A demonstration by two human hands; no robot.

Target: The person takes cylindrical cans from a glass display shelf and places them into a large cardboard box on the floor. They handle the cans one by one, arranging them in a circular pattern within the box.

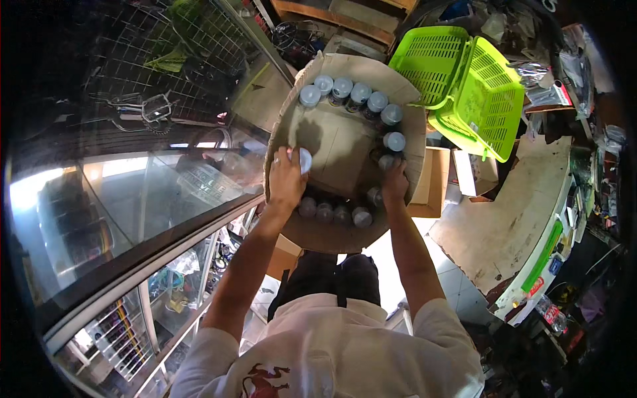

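Inside the cardboard box (415,123), capped spray cans (342,87) hug the walls, presumably steadying one another, as the left hand (286,182) wraps its fingers round a white-topped can (305,161) and the right hand (396,183) reaches another can (387,161) opposite, its fingers' grip impossible to tell.

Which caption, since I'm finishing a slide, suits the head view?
Left hand holding one capped container, right hand at another, over an open cardboard box.
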